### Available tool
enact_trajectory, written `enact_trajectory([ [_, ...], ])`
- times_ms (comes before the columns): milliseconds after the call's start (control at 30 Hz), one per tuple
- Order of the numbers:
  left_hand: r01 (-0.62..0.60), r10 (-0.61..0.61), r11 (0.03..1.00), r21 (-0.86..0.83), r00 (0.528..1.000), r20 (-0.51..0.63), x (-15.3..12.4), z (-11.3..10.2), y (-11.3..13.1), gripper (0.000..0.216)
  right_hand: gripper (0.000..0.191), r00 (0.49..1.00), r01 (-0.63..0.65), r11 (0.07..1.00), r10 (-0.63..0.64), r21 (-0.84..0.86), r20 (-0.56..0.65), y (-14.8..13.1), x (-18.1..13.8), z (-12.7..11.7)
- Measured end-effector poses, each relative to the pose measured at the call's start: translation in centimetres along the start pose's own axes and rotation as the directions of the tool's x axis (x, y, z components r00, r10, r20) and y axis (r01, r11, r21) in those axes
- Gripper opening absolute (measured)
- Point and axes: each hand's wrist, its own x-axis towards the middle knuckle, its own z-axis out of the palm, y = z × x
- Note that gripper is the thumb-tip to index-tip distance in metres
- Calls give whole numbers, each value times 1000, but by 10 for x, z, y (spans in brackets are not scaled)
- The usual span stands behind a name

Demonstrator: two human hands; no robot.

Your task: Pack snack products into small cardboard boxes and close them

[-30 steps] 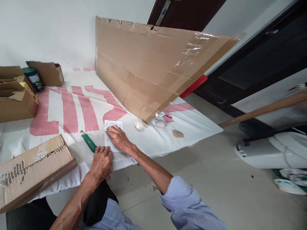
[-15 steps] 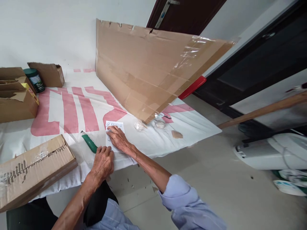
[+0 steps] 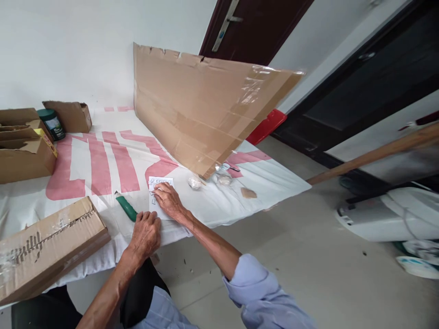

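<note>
A small white sheet of paper [image 3: 163, 179] with pen-like marks along its top and left side lies near the table's front edge. My right hand [image 3: 168, 200] rests on it, fingers bent and drawn together over the marks; anything between the fingertips is hidden. Beside the sheet's lower left corner, my left hand [image 3: 147, 230] sits palm down at the table edge. Its fingers are curled close together, and what lies under them cannot be seen. Just past the left knuckles, a green utility knife [image 3: 126, 208] lies on the cloth, blade end pointing away.
A long taped carton [image 3: 51, 246] lies at front left. Open boxes [image 3: 27, 157] and a dark green tub [image 3: 53, 124] stand farther back. A large cardboard sheet [image 3: 206, 109] leans across the rear. Crumpled clear plastic [image 3: 222, 179] and a cardboard scrap [image 3: 248, 193] lie right of the paper.
The view has tilted and shifted slightly, so the cardboard sheet appears lower and farther left. Both hands keep nearly the same places by the paper.
</note>
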Motion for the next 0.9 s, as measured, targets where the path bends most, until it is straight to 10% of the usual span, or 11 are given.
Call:
enact_trajectory([
  [333,-67,67,998,-13,996,-58,0,4,-6,41,23,984,56,978,-20,202,-175,-75,-18,-16],
  [467,-131,115,990,-46,958,-263,-36,-21,-4,48,24,976,69,958,-7,278,-217,-82,-23,-20],
  [633,21,-29,1000,-19,793,-608,-126,-107,-7,43,22,972,67,887,45,457,-229,-92,-28,-20],
  [733,329,-288,939,-103,583,-760,-184,-154,-24,28,18,980,54,834,61,549,-188,-103,-25,-19],
  [800,493,-443,848,-197,452,-775,-216,-167,-44,19,16,989,49,802,43,596,-140,-113,-18,-17],
  [900,517,-624,762,-390,427,-654,-248,-162,-79,32,20,996,60,764,-5,642,-88,-133,-5,-16],
])
